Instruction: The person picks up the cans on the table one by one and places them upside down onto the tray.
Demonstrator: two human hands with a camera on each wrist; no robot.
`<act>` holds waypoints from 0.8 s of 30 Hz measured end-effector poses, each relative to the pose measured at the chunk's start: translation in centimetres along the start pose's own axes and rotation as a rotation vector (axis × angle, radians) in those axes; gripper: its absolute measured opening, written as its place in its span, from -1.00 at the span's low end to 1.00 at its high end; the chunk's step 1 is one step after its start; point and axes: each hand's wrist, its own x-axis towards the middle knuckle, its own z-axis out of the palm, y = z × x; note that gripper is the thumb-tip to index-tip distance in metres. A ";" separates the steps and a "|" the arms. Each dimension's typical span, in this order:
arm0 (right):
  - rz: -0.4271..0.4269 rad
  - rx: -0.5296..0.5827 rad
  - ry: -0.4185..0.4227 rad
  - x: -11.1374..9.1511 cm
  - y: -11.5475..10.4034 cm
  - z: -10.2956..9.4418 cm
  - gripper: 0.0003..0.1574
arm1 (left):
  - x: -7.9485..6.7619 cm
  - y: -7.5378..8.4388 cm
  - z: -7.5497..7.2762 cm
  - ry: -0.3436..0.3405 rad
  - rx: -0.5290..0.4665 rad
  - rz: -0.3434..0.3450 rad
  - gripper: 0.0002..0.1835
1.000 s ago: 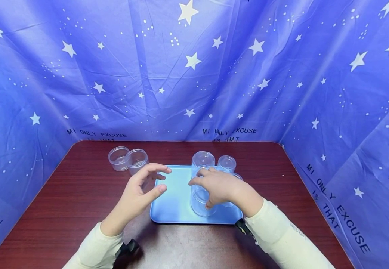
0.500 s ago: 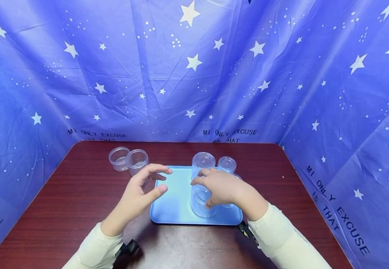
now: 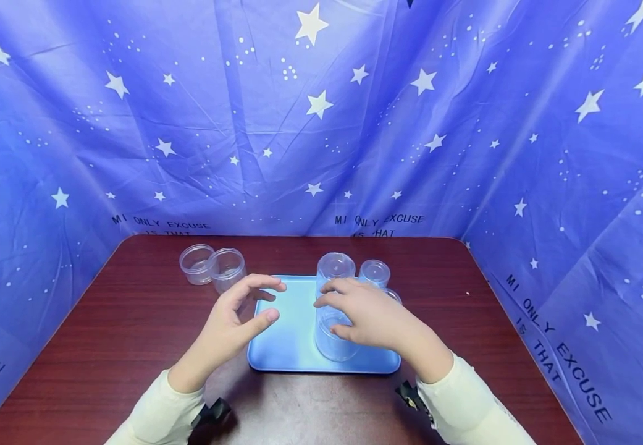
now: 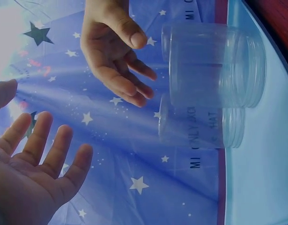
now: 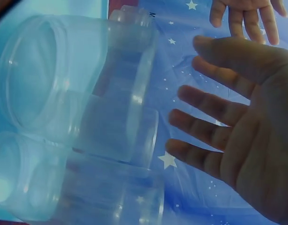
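Several clear plastic jars stand upside down on the right half of a light blue tray (image 3: 288, 346), threaded rims downward. My right hand (image 3: 374, 315) hovers over the near jar (image 3: 335, 347) with its fingers loosely bent. A gap shows between that hand (image 5: 247, 112) and the jar bases in the right wrist view. Behind it stand a tall jar (image 3: 336, 266) and a smaller jar (image 3: 375, 272); another at the right is mostly hidden by the hand. My left hand (image 3: 226, 327) is held in the air beside the tray's left side, fingers relaxed, holding nothing.
Two short clear round containers (image 3: 196, 264) stand close together at the back left of the dark red wooden table (image 3: 132, 321). A blue curtain (image 3: 277, 142) with white stars encloses the table's back and sides.
My right hand has drawn slightly to the right, its thumb lifting over the near jar. The left hand and the jars stay about where they were.
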 end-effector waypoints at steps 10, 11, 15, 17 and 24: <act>-0.055 0.014 0.178 -1.1 -0.3 0.8 -0.57 | 0.0 0.1 0.1 -0.005 0.056 -0.008 -0.50; -0.060 0.018 0.197 -1.2 -0.3 0.8 -0.58 | 0.0 0.1 0.1 -0.006 0.062 -0.008 -0.50; -0.078 0.026 0.271 -1.6 -0.3 1.1 -0.62 | -0.1 -0.1 0.1 -0.014 0.080 -0.008 -0.51; -0.087 0.027 0.301 -1.9 -0.3 1.3 -0.63 | -0.1 -0.2 0.2 -0.022 0.089 -0.003 -0.52; -0.108 0.071 0.353 -2.9 -0.2 2.0 -0.66 | 0.0 -0.4 0.5 -0.036 0.116 0.010 -0.53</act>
